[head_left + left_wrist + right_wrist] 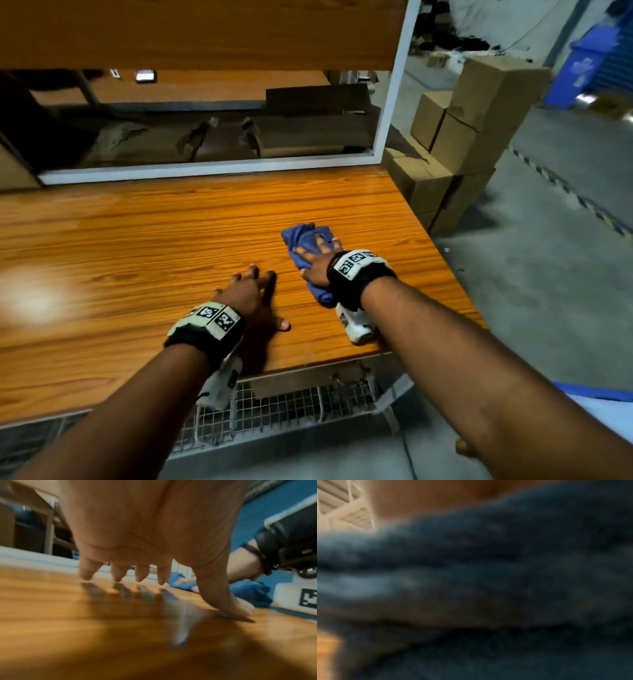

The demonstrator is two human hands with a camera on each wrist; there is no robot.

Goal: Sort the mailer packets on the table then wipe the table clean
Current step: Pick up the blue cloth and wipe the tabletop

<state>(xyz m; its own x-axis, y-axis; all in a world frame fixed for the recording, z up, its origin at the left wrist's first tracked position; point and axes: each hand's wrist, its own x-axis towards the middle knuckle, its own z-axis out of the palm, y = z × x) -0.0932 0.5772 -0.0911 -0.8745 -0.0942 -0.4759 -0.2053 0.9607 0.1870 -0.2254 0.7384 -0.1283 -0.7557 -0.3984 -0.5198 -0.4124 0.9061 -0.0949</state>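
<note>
1. My right hand (317,255) lies flat, fingers spread, pressing the blue cloth (301,241) onto the worktop (137,240).
2. My left hand (250,294) is splayed just beside it, fingertips (117,577) on the bare wood, holding nothing.
3. No mailer packets are in view (sorting looks finished, I judge).
4. Wiping is underway; the stretch left of my hands probably remains.
</note>
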